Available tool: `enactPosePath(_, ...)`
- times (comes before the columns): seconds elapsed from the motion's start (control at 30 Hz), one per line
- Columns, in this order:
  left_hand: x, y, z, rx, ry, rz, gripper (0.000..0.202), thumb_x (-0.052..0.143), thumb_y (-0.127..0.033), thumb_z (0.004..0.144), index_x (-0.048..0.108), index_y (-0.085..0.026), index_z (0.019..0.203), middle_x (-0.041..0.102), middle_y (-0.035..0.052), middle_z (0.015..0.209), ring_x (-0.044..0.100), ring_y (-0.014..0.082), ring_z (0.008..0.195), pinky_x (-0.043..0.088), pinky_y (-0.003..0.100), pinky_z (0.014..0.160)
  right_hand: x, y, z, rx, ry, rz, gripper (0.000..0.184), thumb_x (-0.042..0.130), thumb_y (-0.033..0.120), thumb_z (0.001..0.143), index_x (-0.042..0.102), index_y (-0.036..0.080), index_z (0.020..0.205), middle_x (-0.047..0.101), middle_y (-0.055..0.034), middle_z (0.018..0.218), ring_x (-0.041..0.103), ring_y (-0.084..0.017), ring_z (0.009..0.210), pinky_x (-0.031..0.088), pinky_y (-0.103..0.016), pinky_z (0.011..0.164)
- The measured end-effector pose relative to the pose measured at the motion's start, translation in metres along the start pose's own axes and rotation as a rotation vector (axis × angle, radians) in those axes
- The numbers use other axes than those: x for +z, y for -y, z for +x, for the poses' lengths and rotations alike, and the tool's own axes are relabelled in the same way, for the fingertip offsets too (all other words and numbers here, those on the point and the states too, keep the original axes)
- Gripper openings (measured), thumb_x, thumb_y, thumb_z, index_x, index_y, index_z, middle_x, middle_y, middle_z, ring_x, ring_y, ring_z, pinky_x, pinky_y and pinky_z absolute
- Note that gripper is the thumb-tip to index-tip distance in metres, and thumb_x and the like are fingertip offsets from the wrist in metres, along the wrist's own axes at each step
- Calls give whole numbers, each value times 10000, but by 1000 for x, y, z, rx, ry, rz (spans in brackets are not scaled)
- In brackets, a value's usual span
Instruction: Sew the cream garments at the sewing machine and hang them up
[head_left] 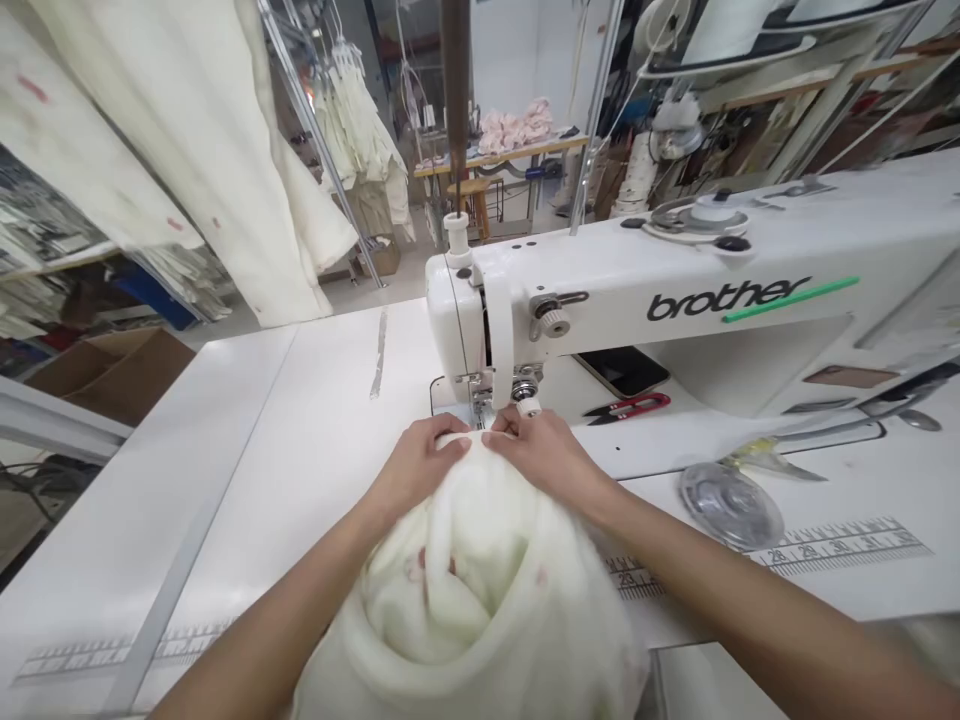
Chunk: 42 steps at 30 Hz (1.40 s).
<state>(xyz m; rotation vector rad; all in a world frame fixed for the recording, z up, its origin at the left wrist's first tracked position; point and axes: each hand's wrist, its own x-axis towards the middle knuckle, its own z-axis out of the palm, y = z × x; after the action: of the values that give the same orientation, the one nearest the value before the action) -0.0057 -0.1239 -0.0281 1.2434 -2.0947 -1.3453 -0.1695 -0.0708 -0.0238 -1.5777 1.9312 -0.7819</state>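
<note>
A cream fleecy cloth [480, 520] with small reddish marks lies bunched toward me, its far edge at the needle area of a white sewing machine [600, 290]. My left hand [420, 455] pinches that edge just left of the presser foot [481, 408]. On the other side, my right hand [544, 450] pinches the same edge, its fingers close to the foot. Both thumbs lie on top of the cloth. The cloth right under the needle is partly hidden by my fingers.
Under the machine arm lie a dark phone [626, 370] and red-handled thread snips [630, 408]. Farther right are a clear round dish [731, 505] and a ruler strip [847, 545]. Cream fabric [247, 170] hangs at the left, above a cardboard box [112, 375].
</note>
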Motion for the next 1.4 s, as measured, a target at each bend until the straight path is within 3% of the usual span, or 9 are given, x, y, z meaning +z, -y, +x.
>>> enactPosePath(0.07, 3, 4, 7, 46, -87, 234, 198, 494, -291, 785, 621, -189, 897, 626, 32, 864, 564, 176, 766, 413, 283, 701, 4, -1, 6, 24, -2, -79, 147, 535, 236, 761, 571, 189, 627, 563, 9, 562, 526, -156, 592, 305, -241, 546)
enactPosePath(0.13, 5, 5, 14, 43, -125, 305, 197, 502, -267, 760, 636, -197, 885, 627, 37, 918, 562, 190, 816, 401, 295, 745, 6, -3, 10, 37, -2, -141, 124, 535, 219, 759, 578, 191, 647, 592, -5, 615, 547, -172, 651, 311, -242, 566)
enactPosePath(0.27, 10, 2, 25, -4, -132, 324, 193, 494, -275, 739, 648, -192, 820, 639, 38, 828, 574, 196, 777, 401, 288, 703, 5, -7, 15, 69, -7, -214, 110, 512, 228, 778, 607, 187, 739, 632, -32, 735, 569, -181, 714, 337, -238, 582)
enactPosePath(0.5, 16, -4, 31, -16, -144, 335, 185, 469, -289, 747, 620, -196, 799, 644, 24, 860, 575, 187, 802, 389, 275, 692, -1, -4, 16, 105, -7, -299, 125, 498, 222, 771, 613, 181, 794, 618, -42, 723, 577, -201, 726, 351, -243, 569)
enactPosePath(0.83, 16, 4, 33, -42, -166, 313, 182, 458, -287, 752, 605, -203, 819, 643, 21, 877, 570, 191, 800, 395, 286, 694, 1, -4, 16, 97, -1, -340, 162, 485, 206, 769, 631, 177, 832, 646, -44, 760, 579, -189, 715, 355, -237, 557)
enactPosePath(1.0, 15, 3, 33, -20, -165, 309, 156, 464, -283, 767, 593, -196, 777, 638, 26, 846, 576, 188, 796, 407, 288, 720, 1, -4, 16, 64, -24, -319, 143, 504, 233, 782, 639, 188, 771, 649, -30, 715, 564, -171, 648, 345, -234, 532)
enactPosePath(1.2, 14, 3, 34, 1, -174, 304, 123, 468, -247, 771, 570, -180, 752, 624, 35, 770, 570, 186, 730, 403, 272, 633, 0, -5, 14, 1, -72, -316, 173, 519, 270, 801, 629, 193, 691, 614, -2, 612, 528, -148, 579, 325, -223, 499)
enactPosePath(1.4, 15, 3, 36, -12, -183, 297, 97, 468, -226, 764, 552, -186, 737, 638, 29, 822, 564, 181, 739, 393, 279, 644, 3, -7, 15, -9, -101, -338, 178, 511, 250, 797, 622, 182, 676, 607, -3, 594, 495, -136, 530, 288, -228, 482)
